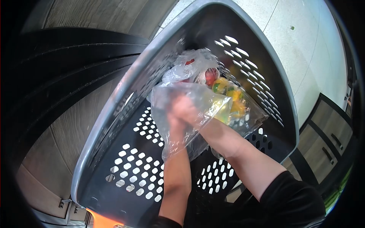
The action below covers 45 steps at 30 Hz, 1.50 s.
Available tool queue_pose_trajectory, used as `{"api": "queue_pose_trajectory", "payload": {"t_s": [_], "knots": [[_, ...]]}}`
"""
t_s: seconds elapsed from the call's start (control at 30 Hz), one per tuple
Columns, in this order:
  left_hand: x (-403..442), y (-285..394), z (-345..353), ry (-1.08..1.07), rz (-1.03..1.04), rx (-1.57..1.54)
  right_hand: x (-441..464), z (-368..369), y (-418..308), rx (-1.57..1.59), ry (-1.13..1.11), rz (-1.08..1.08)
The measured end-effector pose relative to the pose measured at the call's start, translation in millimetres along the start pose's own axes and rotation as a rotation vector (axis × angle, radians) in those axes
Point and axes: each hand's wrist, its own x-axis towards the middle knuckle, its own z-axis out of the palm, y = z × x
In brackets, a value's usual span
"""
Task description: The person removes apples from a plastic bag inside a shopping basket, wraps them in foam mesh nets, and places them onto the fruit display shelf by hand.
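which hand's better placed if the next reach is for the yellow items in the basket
Probably the right hand: its forearm comes in on the side nearer the yellow items. The left hand looks farther from them. Both look blurred through clear plastic, so their grip is unclear.

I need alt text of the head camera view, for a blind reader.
A person's hands, close together and blurred, show through a clear plastic bag inside a dark perforated basket. Wrapped red and yellow items lie beyond.
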Motion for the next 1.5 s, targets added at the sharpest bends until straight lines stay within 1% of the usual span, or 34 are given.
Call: {"api": "queue_pose_trajectory", "payload": {"t_s": [0.03, 0.13, 0.2, 0.23, 0.27, 0.33, 0.43, 0.5, 0.57, 0.6, 0.63, 0.7, 0.73, 0.77, 0.8, 0.83, 0.87, 0.93, 0.97, 1.0, 1.07, 1.13, 1.2, 1.23, 1.33, 1.37, 1.4, 1.47, 1.5], "knots": [[1.7, 2.0, -1.5, -0.004, -0.009, -0.003, -5.1, 15.1, -1.5, 0.000, -0.003, 0.002], [1.4, 5.0, -4.7, -0.017, -0.024, -0.005, -17.0, 53.5, -5.5, 0.150, 0.061, -0.267], [-0.2, 6.3, -7.8, -0.025, -0.032, -0.015, -18.1, 63.9, -0.7, 0.252, 0.103, -0.451], [-2.8, 4.9, -9.7, -0.027, -0.035, -0.020, -0.7, 45.3, 21.3, 0.463, -0.159, -0.692], [-5.6, 2.8, -11.7, -0.024, -0.040, -0.025, 10.7, 32.0, 32.8, 0.587, -0.351, -0.800], [-14.4, 1.2, -13.2, -0.021, -0.038, -0.031, 20.5, 11.4, 47.7, 0.649, -0.460, -0.850], [-31.2, 3.2, -12.9, -0.018, -0.042, -0.043, 23.7, -22.6, 61.4, 0.704, -0.548, -0.874], [-45.2, 9.1, -10.2, -0.024, -0.058, -0.050, 27.3, -50.2, 66.7, 0.711, -0.586, -0.875], [-59.3, 17.1, -10.3, -0.039, -0.097, -0.069, 32.9, -77.3, 75.9, 0.700, -0.679, -0.905], [-67.0, 21.7, -10.9, -0.048, -0.116, -0.074, 42.3, -101.2, 85.2, 0.674, -0.807, -0.938], [-76.5, 23.4, -11.7, -0.049, -0.124, -0.073, 49.6, -118.9, 91.5, 0.675, -0.809, -0.939], [-94.8, 26.2, -10.1, -0.038, -0.100, -0.035, 58.9, -145.0, 101.5, 0.726, -1.056, -0.856], [-104.7, 25.8, -6.2, -0.014, -0.044, 0.003, 57.0, -149.9, 108.5, 0.725, -1.060, -0.858], [-115.1, 25.7, -1.7, 0.012, 0.012, 0.043, 53.9, -154.5, 117.3, 0.863, -0.912, -0.833], [-127.4, 25.1, 2.9, 0.058, 0.124, 0.123, 51.9, -163.5, 125.3, 0.994, -0.759, -0.804], [-144.4, 25.2, 5.3, 0.059, 0.201, 0.145, 49.5, -174.2, 132.9, 1.094, -0.753, -0.672], [-160.7, 26.7, 9.2, 0.059, 0.202, 0.139, 49.0, -185.2, 141.8, 1.091, -0.754, -0.678], [-198.0, 32.9, 22.1, 0.018, 0.292, 0.161, 53.1, -215.2, 159.8, 1.211, -0.703, -0.567], [-217.2, 38.0, 27.4, -0.017, 0.282, 0.159, 55.7, -230.6, 168.7, 1.266, -0.714, -0.509], [-233.6, 39.8, 30.2, -0.016, 0.286, 0.154, 55.0, -242.5, 175.6, 1.267, -0.714, -0.516], [-264.3, 46.2, 37.5, -0.041, 0.341, 0.162, 52.8, -266.4, 183.9, 1.395, -0.794, -0.291], [-291.3, 53.6, 40.3, -0.066, 0.358, 0.144, 57.3, -299.7, 191.7, 1.392, -0.792, -0.291], [-320.2, 59.7, 44.5, -0.104, 0.406, 0.102, 60.3, -328.6, 202.4, 1.367, -0.757, -0.425], [-335.5, 64.5, 46.0, -0.179, 0.442, 0.110, 60.0, -343.0, 209.5, 1.367, -0.732, -0.449], [-382.6, 79.6, 54.0, -0.302, 0.491, 0.120, 57.5, -384.5, 234.0, 1.420, -0.686, -0.518], [-399.7, 83.8, 57.7, -0.314, 0.501, 0.143, 55.3, -401.0, 242.1, 1.422, -0.688, -0.529], [-416.6, 89.1, 63.6, -0.383, 0.526, 0.140, 57.7, -423.5, 249.9, 1.467, -0.660, -0.511], [-456.2, 97.6, 73.7, -0.415, 0.500, 0.133, 62.4, -461.9, 265.4, 1.515, -0.634, -0.518], [-476.3, 101.8, 78.9, -0.404, 0.444, 0.123, 65.3, -478.8, 272.7, 1.548, -0.648, -0.550]]}}
